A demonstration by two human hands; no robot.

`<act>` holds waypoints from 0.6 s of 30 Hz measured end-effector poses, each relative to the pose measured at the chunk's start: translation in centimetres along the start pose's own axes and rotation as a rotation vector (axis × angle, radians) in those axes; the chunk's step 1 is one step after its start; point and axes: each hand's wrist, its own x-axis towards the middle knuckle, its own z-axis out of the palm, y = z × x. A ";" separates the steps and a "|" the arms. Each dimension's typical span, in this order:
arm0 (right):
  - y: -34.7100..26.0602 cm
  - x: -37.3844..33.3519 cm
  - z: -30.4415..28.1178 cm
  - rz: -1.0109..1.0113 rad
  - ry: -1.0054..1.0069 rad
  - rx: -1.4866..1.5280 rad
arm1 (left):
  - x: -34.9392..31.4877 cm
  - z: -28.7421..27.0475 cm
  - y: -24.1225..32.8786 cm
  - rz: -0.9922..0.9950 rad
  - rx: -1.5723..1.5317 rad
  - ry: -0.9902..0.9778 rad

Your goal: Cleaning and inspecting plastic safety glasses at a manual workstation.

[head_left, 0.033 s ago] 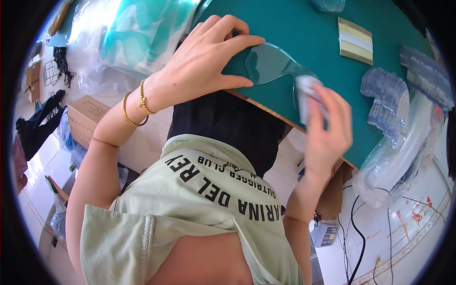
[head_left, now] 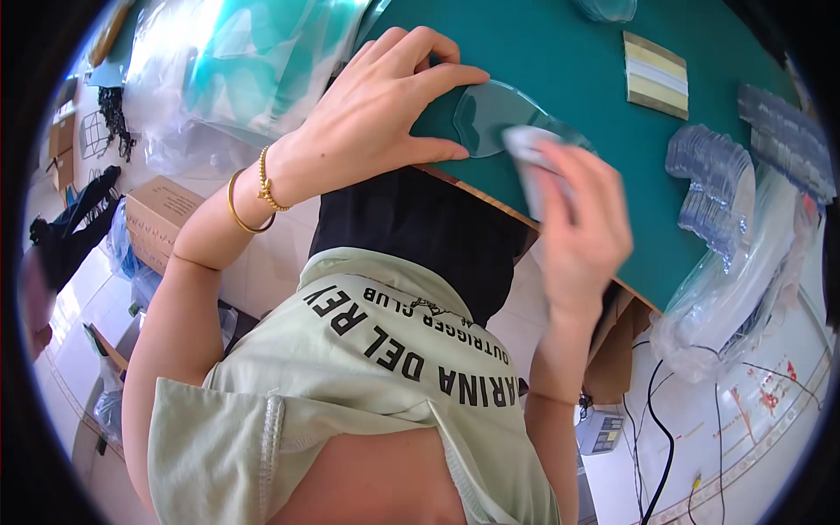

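Observation:
A clear, curved goggle lens (head_left: 500, 118) lies at the near edge of the green tabletop. My left hand (head_left: 389, 105) grips the lens's left end, thumb on the near rim and forefinger on the far rim. My right hand (head_left: 584, 214), smeared by motion, pinches a folded white cloth (head_left: 535, 150). The cloth lies over the middle of the lens and hides part of it, including the nose notch. Only a sliver of the lens's right end shows beyond the cloth.
Stacked clear lenses (head_left: 713, 179) stand at the right, beside a crumpled plastic bag (head_left: 726, 302). A cream-and-white pad (head_left: 656, 76) lies at the far right. Big plastic bags (head_left: 249, 66) fill the far left. A cardboard box (head_left: 162, 214) is on the floor; black cables (head_left: 654, 429) trail at lower right.
My right hand has swept left with the white cloth, from the lens's right part to its middle. My left hand and the lens stay nearly in place.

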 end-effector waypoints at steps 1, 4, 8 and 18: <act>-0.5 0.8 1.6 -0.087 -0.058 0.025 | 0.2 0.1 -0.1 0.001 -0.003 -0.004; -0.1 2.6 3.4 -0.145 -0.079 0.005 | 0.3 0.0 0.4 -0.037 -0.017 -0.007; 2.6 3.0 1.9 -0.071 0.009 -0.065 | 0.3 0.3 0.3 -0.046 -0.053 0.008; 2.2 3.2 1.6 -0.109 0.061 -0.058 | 0.2 0.3 1.8 -0.042 -0.030 0.025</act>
